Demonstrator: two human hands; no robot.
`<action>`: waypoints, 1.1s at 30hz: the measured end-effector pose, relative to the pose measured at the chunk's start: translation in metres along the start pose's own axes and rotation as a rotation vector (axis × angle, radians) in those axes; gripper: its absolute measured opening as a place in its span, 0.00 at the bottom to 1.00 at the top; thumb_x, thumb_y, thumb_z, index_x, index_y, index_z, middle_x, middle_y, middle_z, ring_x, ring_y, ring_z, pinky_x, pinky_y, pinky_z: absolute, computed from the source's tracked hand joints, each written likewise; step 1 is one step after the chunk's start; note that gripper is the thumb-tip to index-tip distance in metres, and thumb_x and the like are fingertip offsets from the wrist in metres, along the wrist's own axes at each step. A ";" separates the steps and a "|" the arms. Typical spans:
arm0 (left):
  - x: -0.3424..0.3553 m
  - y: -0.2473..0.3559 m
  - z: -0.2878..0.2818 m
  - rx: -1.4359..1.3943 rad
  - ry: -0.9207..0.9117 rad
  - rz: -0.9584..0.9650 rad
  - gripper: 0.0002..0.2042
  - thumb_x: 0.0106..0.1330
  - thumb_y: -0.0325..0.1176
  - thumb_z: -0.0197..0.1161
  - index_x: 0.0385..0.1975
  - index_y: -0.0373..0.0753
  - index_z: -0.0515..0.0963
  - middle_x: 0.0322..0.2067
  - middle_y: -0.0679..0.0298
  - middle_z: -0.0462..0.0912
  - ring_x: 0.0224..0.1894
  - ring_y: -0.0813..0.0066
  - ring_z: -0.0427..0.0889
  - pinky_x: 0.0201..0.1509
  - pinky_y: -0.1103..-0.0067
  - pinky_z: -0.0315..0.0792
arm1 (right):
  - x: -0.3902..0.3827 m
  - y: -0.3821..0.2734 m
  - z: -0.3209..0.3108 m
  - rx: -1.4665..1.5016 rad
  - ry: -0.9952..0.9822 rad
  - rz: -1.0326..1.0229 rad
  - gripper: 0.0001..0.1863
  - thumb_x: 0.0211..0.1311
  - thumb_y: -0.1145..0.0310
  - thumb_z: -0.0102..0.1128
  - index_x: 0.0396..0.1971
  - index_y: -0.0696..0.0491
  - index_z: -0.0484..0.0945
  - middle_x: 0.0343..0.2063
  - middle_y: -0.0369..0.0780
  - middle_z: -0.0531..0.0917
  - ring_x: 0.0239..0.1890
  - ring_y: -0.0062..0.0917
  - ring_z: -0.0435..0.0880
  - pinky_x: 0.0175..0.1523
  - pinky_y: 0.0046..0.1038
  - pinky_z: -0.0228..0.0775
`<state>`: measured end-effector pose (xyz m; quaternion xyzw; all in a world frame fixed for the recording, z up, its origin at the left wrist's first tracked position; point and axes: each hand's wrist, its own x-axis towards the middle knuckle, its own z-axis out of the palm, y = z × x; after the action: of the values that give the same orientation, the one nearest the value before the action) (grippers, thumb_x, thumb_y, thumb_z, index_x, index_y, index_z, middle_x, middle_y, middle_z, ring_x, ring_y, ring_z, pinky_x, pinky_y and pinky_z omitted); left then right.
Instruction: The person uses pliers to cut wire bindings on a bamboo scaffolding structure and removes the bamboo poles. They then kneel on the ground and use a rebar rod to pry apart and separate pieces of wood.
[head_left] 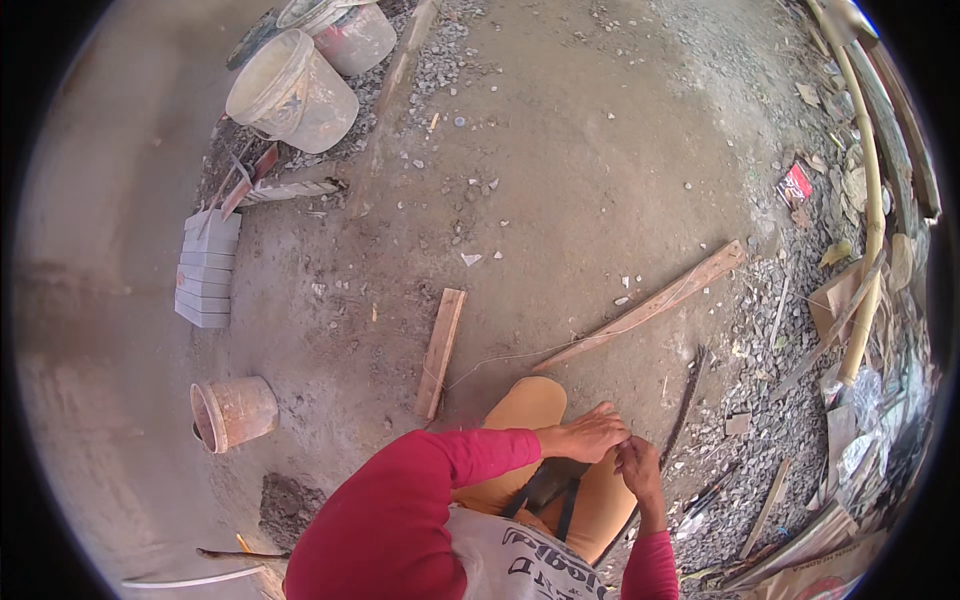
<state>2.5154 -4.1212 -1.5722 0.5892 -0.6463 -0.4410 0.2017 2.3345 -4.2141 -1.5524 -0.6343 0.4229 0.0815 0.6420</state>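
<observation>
Watching remotely: left hand [588, 433] and right hand [641, 468] are sitting together by the right knee [606, 497], fingers curled, but I can't tell if they're gripping anything. String [492, 360] is trailing between the short plank [440, 353] and long plank [660, 295]. Upper left, a crusty big bucket [310, 105] is standing near a second bucket [357, 42], small bucket [245, 411] lower. I'm not making out their contents.

Soft daylight covers the dirt floor [570, 170], palest at upper right, shadows faint; plastic film [866, 393] glints. The left wall [95, 300] blurs; fisheye distortion bends toward the black rim.
</observation>
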 end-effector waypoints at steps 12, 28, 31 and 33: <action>-0.096 0.066 0.021 -0.408 0.283 -0.266 0.10 0.66 0.32 0.64 0.29 0.31 0.85 0.23 0.51 0.85 0.26 0.57 0.85 0.34 0.64 0.76 | -0.065 -0.009 0.029 0.001 -0.109 -0.050 0.21 0.79 0.54 0.55 0.33 0.57 0.80 0.19 0.38 0.81 0.17 0.24 0.82 0.18 0.21 0.63; -0.252 -0.009 0.073 -1.568 0.990 -0.550 0.08 0.75 0.29 0.60 0.45 0.31 0.79 0.33 0.51 0.88 0.31 0.62 0.89 0.39 0.67 0.86 | -0.104 0.119 0.057 0.312 0.238 0.028 0.12 0.75 0.64 0.60 0.39 0.60 0.77 0.18 0.40 0.81 0.10 0.22 0.76 0.12 0.22 0.61; -0.298 -0.055 0.095 -1.673 1.256 -0.704 0.09 0.76 0.33 0.61 0.47 0.33 0.78 0.39 0.51 0.88 0.37 0.60 0.90 0.46 0.62 0.87 | -0.095 0.123 0.059 0.281 0.199 0.005 0.13 0.75 0.65 0.58 0.36 0.62 0.77 0.18 0.41 0.81 0.10 0.22 0.76 0.12 0.23 0.60; -0.304 -0.062 0.091 -1.614 1.308 -0.833 0.10 0.77 0.34 0.61 0.49 0.34 0.77 0.40 0.52 0.88 0.38 0.60 0.90 0.47 0.61 0.87 | -0.095 0.129 0.052 0.269 0.207 0.000 0.14 0.75 0.65 0.56 0.35 0.63 0.78 0.17 0.41 0.81 0.10 0.22 0.76 0.12 0.23 0.61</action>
<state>2.5490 -3.7999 -1.5921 0.5746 0.3074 -0.3695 0.6624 2.2150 -4.1038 -1.5959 -0.5477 0.4940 -0.0414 0.6740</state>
